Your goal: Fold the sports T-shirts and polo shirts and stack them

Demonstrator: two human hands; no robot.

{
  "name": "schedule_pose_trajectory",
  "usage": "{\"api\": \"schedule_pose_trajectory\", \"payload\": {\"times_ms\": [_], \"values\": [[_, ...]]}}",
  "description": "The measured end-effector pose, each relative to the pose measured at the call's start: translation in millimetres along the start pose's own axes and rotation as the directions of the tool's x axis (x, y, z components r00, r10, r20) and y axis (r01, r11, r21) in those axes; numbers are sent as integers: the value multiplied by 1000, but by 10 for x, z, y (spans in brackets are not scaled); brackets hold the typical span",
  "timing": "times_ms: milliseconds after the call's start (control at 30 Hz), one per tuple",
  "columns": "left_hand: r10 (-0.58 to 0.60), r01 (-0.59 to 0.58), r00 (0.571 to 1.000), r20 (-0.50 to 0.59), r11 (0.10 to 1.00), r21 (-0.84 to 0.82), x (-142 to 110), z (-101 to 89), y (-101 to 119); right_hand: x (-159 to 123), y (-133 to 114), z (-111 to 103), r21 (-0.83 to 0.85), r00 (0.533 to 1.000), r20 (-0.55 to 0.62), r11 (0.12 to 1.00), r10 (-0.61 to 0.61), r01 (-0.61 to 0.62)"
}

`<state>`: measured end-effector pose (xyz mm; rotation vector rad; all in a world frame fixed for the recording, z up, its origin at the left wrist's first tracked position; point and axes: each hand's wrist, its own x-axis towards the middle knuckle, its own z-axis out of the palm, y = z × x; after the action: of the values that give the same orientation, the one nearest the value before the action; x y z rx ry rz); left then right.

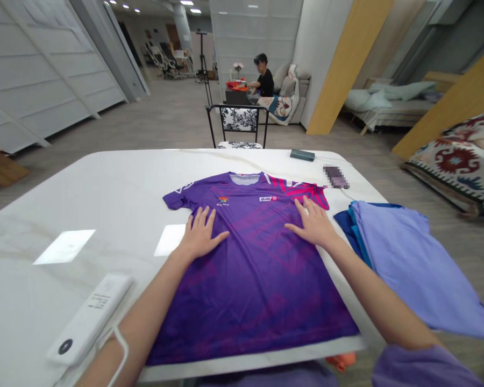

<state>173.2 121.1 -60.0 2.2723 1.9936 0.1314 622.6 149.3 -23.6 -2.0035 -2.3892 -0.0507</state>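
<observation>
A purple sports jersey point(250, 269) with pink stripes on one shoulder lies spread flat, front up, on the white table point(105, 215). My left hand point(200, 236) rests palm down on the jersey's left chest, fingers stretched out. Flat on the right chest lies my right hand point(314, 223), with its fingers spread. Neither hand holds anything.
A pile of lilac and blue garments point(407, 258) hangs over the table's right edge. A white remote-like box point(91, 317) lies at the near left. A dark case point(302, 155) and a phone point(336, 177) sit at the far edge. Beyond stand a chair point(237, 126) and a seated person point(262, 80).
</observation>
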Motion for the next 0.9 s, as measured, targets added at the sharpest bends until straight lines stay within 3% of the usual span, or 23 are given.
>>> {"api": "schedule_pose_trajectory", "payload": {"times_ms": [67, 133, 233, 300, 367, 433, 567, 633, 700, 767, 833, 900], "values": [[55, -56, 998, -33, 998, -31, -393, 56, 126, -398, -197, 131, 85, 984, 1, 981, -177, 176], [69, -70, 997, -19, 996, -53, -733, 100, 230, -798, -376, 271, 147, 970, 7, 960, -243, 239], [41, -40, 999, 14, 998, -51, -1136, 120, 346, -1298, -501, 318, 187, 980, -2, 962, -201, 198], [34, -36, 998, -56, 999, -38, -1377, 127, 387, -1531, -414, 176, 188, 988, -52, 971, -143, 150], [34, -39, 988, -152, 999, -34, -1627, 169, 388, -1697, -147, -68, 159, 990, -134, 985, -53, 74], [28, -38, 982, -186, 998, -50, -1874, 263, 348, -1834, 278, -317, 111, 972, -212, 991, 98, -76], [39, -54, 983, -180, 996, -77, -2200, 486, 264, -2102, 1225, -529, 19, 827, -289, 866, 482, -499], [33, -55, 976, -214, 994, -97, -2239, 501, 298, -2219, 1531, -507, -29, 790, -247, 811, 561, -585], [30, -67, 964, -266, 989, -132, -2227, 414, 408, -2308, 1647, -486, -36, 811, -205, 824, 548, -565], [57, -120, 948, -314, 975, -185, -2203, 257, 580, -2388, 1573, -517, 28, 845, -239, 874, 478, -486], [130, -220, 939, -319, 939, -265, -2193, 93, 788, -2495, 1344, -603, 143, 884, -298, 933, 360, -332], [224, -319, 931, -288, 883, -344, -2201, -24, 996, -2646, 1032, -707, 260, 949, -269, 961, 164, -93]]}}
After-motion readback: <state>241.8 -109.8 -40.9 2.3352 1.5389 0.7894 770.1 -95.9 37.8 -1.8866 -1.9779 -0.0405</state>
